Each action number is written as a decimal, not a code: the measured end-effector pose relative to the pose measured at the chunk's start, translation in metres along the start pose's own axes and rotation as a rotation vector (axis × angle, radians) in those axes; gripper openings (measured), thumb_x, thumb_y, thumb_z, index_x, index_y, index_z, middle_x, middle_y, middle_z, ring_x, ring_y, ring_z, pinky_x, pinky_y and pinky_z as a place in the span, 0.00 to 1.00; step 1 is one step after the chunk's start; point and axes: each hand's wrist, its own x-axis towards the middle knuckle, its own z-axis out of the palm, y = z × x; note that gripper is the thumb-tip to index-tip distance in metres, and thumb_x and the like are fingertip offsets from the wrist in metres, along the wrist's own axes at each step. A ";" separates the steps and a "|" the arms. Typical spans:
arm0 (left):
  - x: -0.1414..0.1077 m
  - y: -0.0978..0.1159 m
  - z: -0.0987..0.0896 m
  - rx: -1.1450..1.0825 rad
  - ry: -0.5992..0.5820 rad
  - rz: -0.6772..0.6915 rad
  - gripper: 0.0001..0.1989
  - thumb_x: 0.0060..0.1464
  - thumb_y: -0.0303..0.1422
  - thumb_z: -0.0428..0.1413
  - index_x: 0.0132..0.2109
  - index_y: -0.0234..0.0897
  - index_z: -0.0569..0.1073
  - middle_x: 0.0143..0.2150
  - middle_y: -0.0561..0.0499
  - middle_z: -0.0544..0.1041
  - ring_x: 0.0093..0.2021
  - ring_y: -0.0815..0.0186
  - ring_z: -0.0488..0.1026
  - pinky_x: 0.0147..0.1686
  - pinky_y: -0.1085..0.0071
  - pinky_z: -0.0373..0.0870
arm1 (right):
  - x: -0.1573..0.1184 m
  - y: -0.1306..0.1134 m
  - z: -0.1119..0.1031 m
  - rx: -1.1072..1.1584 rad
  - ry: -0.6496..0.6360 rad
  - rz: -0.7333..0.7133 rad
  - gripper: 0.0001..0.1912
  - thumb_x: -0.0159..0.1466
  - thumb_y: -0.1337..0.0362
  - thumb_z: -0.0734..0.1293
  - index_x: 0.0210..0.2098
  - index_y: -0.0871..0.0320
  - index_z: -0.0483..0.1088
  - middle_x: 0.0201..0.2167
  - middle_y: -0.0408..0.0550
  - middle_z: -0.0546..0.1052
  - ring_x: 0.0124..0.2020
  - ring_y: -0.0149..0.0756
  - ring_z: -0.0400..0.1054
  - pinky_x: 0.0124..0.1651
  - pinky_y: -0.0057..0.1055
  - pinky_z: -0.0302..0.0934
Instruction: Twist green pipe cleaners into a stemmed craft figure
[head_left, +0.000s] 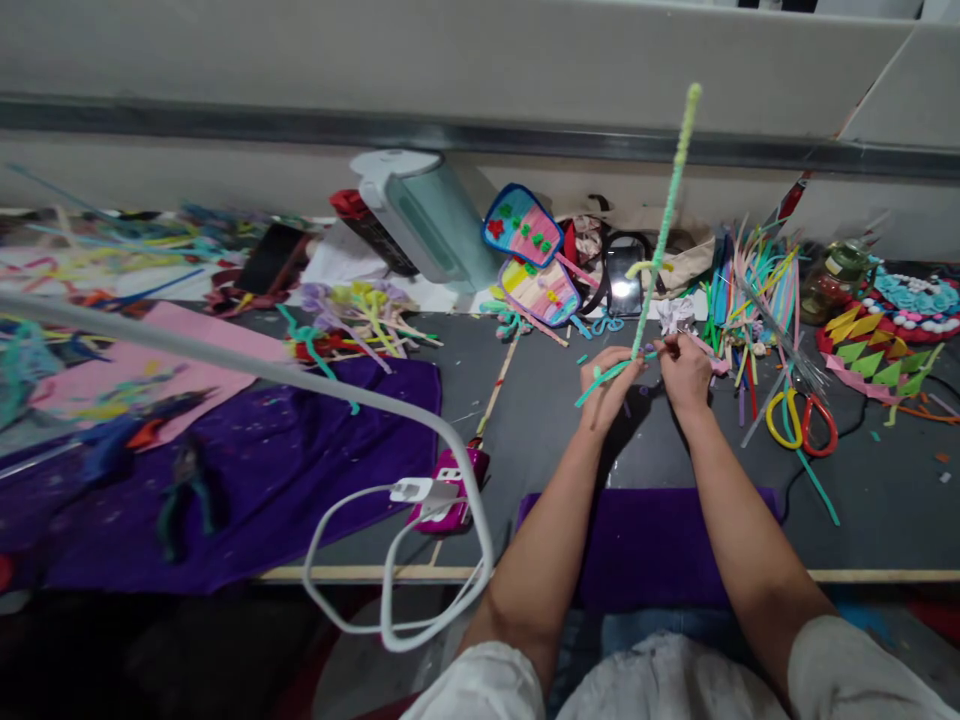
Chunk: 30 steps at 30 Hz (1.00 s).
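Observation:
My left hand [609, 388] is closed round the lower end of a long stem of pipe cleaner [667, 215]. The stem stands up nearly straight, green below and yellow towards its tip, with a short yellow piece crossing it partway up. A loose green pipe cleaner [600, 383] lies across my left hand and runs towards the right one. Close beside it, my right hand [687, 376] has its fingers pinched together at that strand's end; the fingertips partly hide what is between them. Both hands are just above the dark tabletop [525, 420].
Scissors [802, 425] with red and yellow handles lie right of my hands, by a bundle of pipe cleaners [761, 290]. Behind are two colourful fan-shaped crafts [536, 230] and a pitcher [439, 220]. A white cable [442, 430] loops at left near pliers [186, 495] on purple cloth [315, 480].

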 end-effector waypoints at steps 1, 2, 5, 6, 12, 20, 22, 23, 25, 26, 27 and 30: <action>0.000 0.000 -0.001 0.052 -0.017 0.059 0.07 0.50 0.37 0.65 0.32 0.38 0.82 0.35 0.48 0.81 0.36 0.64 0.77 0.39 0.68 0.74 | 0.000 0.000 -0.001 -0.015 -0.009 0.013 0.10 0.64 0.58 0.66 0.37 0.57 0.75 0.34 0.52 0.81 0.37 0.42 0.73 0.42 0.35 0.62; 0.000 0.000 -0.001 0.088 -0.029 0.104 0.07 0.51 0.37 0.64 0.32 0.38 0.82 0.35 0.48 0.81 0.36 0.64 0.77 0.40 0.68 0.73 | 0.001 0.000 -0.001 -0.015 -0.017 0.031 0.10 0.63 0.58 0.66 0.37 0.58 0.75 0.34 0.52 0.81 0.36 0.42 0.74 0.42 0.35 0.62; 0.000 0.000 -0.002 0.093 -0.033 0.122 0.06 0.51 0.36 0.64 0.32 0.38 0.82 0.35 0.48 0.81 0.37 0.64 0.77 0.41 0.68 0.73 | 0.004 0.003 -0.002 0.067 -0.029 0.078 0.10 0.62 0.59 0.66 0.35 0.57 0.76 0.32 0.50 0.81 0.35 0.41 0.74 0.41 0.35 0.63; 0.000 -0.001 -0.002 0.062 -0.030 0.081 0.06 0.50 0.36 0.65 0.32 0.38 0.82 0.35 0.48 0.81 0.37 0.63 0.78 0.40 0.68 0.73 | 0.005 0.004 -0.002 0.117 -0.030 0.085 0.09 0.62 0.59 0.66 0.34 0.57 0.77 0.31 0.49 0.81 0.34 0.40 0.74 0.41 0.34 0.63; 0.006 -0.001 -0.003 -0.358 0.059 -0.350 0.14 0.40 0.37 0.70 0.32 0.34 0.80 0.29 0.49 0.80 0.30 0.63 0.79 0.38 0.65 0.77 | 0.012 0.008 0.003 0.728 -0.197 0.292 0.09 0.58 0.57 0.69 0.29 0.57 0.74 0.24 0.41 0.77 0.25 0.32 0.69 0.32 0.29 0.65; 0.015 -0.007 -0.014 -0.631 0.035 -0.591 0.12 0.36 0.27 0.70 0.31 0.30 0.79 0.27 0.50 0.80 0.26 0.71 0.78 0.31 0.78 0.77 | 0.006 -0.001 -0.008 1.345 -0.611 0.556 0.09 0.55 0.61 0.75 0.32 0.56 0.73 0.33 0.43 0.81 0.34 0.33 0.75 0.38 0.33 0.73; 0.015 -0.009 -0.014 -0.637 0.045 -0.594 0.12 0.36 0.27 0.70 0.31 0.30 0.79 0.27 0.50 0.80 0.26 0.71 0.78 0.30 0.78 0.77 | 0.005 -0.002 -0.005 1.344 -0.586 0.570 0.09 0.56 0.61 0.74 0.32 0.55 0.71 0.33 0.43 0.81 0.34 0.34 0.75 0.39 0.34 0.74; 0.015 -0.009 -0.013 -0.632 0.055 -0.580 0.12 0.36 0.27 0.70 0.31 0.31 0.79 0.27 0.50 0.80 0.26 0.71 0.78 0.31 0.78 0.77 | 0.005 -0.002 -0.002 1.306 -0.551 0.569 0.09 0.57 0.60 0.74 0.32 0.54 0.71 0.33 0.43 0.81 0.34 0.33 0.74 0.38 0.34 0.73; 0.014 -0.009 -0.011 -0.602 0.075 -0.542 0.13 0.35 0.29 0.71 0.31 0.31 0.79 0.27 0.50 0.80 0.27 0.70 0.78 0.31 0.76 0.78 | 0.006 0.000 0.005 1.164 -0.449 0.531 0.10 0.58 0.56 0.72 0.33 0.54 0.70 0.34 0.43 0.80 0.32 0.32 0.73 0.36 0.32 0.72; 0.014 -0.009 -0.009 -0.579 0.088 -0.520 0.13 0.35 0.30 0.71 0.31 0.31 0.79 0.27 0.50 0.79 0.27 0.70 0.78 0.32 0.75 0.78 | 0.006 0.001 0.008 1.068 -0.385 0.486 0.11 0.58 0.54 0.71 0.33 0.54 0.70 0.34 0.43 0.79 0.32 0.32 0.72 0.36 0.31 0.70; 0.013 -0.008 -0.007 -0.552 0.100 -0.498 0.13 0.35 0.31 0.71 0.31 0.31 0.79 0.27 0.50 0.79 0.27 0.69 0.78 0.32 0.75 0.78 | 0.007 0.003 0.010 0.960 -0.316 0.422 0.13 0.59 0.52 0.70 0.34 0.55 0.70 0.34 0.44 0.78 0.32 0.32 0.72 0.36 0.30 0.69; 0.011 -0.007 -0.002 -0.472 0.147 -0.428 0.14 0.36 0.34 0.71 0.31 0.32 0.80 0.27 0.50 0.80 0.28 0.68 0.78 0.35 0.73 0.78 | 0.005 0.005 0.013 0.596 -0.137 0.203 0.17 0.58 0.50 0.69 0.39 0.55 0.68 0.33 0.44 0.77 0.33 0.34 0.71 0.38 0.32 0.67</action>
